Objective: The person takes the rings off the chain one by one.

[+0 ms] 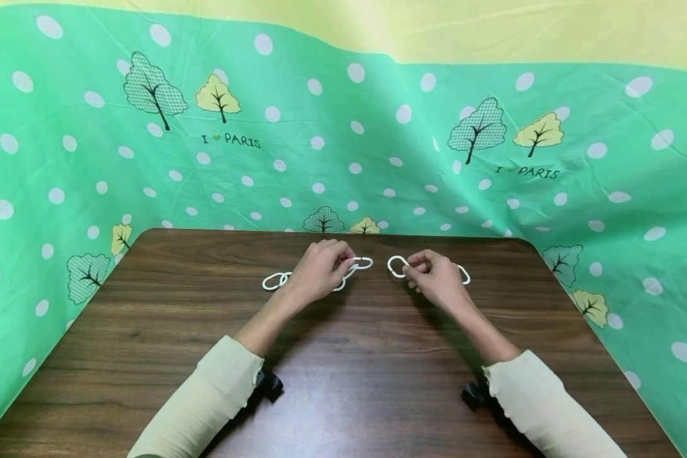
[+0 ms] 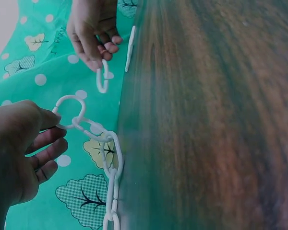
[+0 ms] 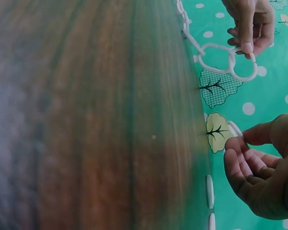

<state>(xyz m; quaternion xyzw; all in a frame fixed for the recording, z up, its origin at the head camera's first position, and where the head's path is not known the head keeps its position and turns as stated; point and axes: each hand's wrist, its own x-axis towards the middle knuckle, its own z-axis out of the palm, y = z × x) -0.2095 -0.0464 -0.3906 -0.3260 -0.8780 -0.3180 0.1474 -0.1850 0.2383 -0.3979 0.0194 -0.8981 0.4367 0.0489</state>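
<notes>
In the left hand (image 1: 320,270), the end ring (image 2: 69,97) of a white chain (image 2: 119,152) is pinched above the table (image 1: 343,381); in the right hand (image 1: 437,280), a loose ring (image 2: 99,79) is pinched, apart from it. Either could be dropped if its small hold slips, the left one being tugged by the chain. Spare rings (image 3: 210,191) nearby might be nudged.

The brown wooden table (image 1: 355,381), with its streaked grain and rounded far corners, carried part of a white chain (image 1: 285,278) left of the middle near its far edge, and a separate white link (image 2: 130,50) towards the right.
</notes>
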